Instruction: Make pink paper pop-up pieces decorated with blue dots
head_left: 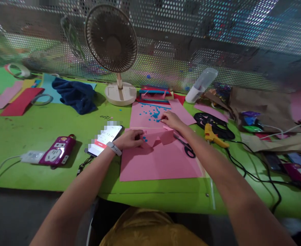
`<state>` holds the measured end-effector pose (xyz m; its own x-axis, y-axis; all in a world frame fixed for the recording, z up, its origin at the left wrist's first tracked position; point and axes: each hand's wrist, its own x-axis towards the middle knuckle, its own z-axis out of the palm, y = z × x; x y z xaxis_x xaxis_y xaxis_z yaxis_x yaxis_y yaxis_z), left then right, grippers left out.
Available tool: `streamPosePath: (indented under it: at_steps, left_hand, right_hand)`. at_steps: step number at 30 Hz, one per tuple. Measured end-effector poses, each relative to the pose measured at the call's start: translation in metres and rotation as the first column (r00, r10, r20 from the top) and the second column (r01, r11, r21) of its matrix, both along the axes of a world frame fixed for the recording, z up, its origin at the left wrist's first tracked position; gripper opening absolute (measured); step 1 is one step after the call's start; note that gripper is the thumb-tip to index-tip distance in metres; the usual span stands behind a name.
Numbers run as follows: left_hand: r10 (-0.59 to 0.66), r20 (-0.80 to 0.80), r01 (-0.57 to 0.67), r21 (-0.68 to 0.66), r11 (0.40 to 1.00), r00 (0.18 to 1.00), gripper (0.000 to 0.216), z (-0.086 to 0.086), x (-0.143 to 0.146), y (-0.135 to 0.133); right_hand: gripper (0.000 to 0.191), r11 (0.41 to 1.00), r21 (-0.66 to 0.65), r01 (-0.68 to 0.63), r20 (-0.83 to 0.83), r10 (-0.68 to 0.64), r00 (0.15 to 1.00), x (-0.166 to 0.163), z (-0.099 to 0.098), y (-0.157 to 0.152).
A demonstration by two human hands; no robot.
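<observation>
The single view looks from the person's head, forward and down across the table (pixel 12 136). It is near enough that clothing (pixel 150 230) fills the bottom centre, while the left hand (pixel 132 139) and right hand (pixel 171 119) sit around mid-frame, arms running in from below. Its wide sweep reaches beyond the fan (pixel 112 41) to the perforated panel (pixel 171 48) along the top. The frame leans slightly, the table's front edge sitting lower at picture right.
</observation>
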<state>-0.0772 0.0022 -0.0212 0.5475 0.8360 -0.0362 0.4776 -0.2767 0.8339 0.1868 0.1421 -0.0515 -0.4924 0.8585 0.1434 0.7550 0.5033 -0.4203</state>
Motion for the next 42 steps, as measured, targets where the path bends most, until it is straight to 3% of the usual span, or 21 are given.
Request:
streamPosePath:
  at_steps: [6, 17, 32, 42]
  left_hand:
    - [-0.006, -0.017, 0.006, -0.011, 1.000, 1.000, 0.015, 0.001, 0.000, 0.000]
    - [0.000, 0.013, 0.000, 0.009, 1.000, 1.000, 0.016, -0.001, 0.000, -0.001]
    - [-0.004, 0.026, 0.004, 0.013, 1.000, 1.000, 0.015, -0.004, -0.001, 0.001]
    - [-0.015, 0.015, 0.015, 0.018, 1.000, 1.000, 0.017, -0.003, -0.001, 0.001]
  right_hand:
    - [0.007, 1.000, 0.026, 0.010, 0.078, -0.012, 0.997, -0.003, 0.003, -0.004]
    - [0.011, 0.994, 0.068, -0.084, 0.227, 0.067, 0.972, -0.005, 0.006, -0.006]
    - [0.012, 0.981, 0.011, -0.195, 0.157, 0.191, 0.969, -0.002, 0.019, -0.010]
    - [0.007, 0.991, -0.040, -0.129, 0.163, 0.134, 0.978, -0.005, 0.014, -0.011]
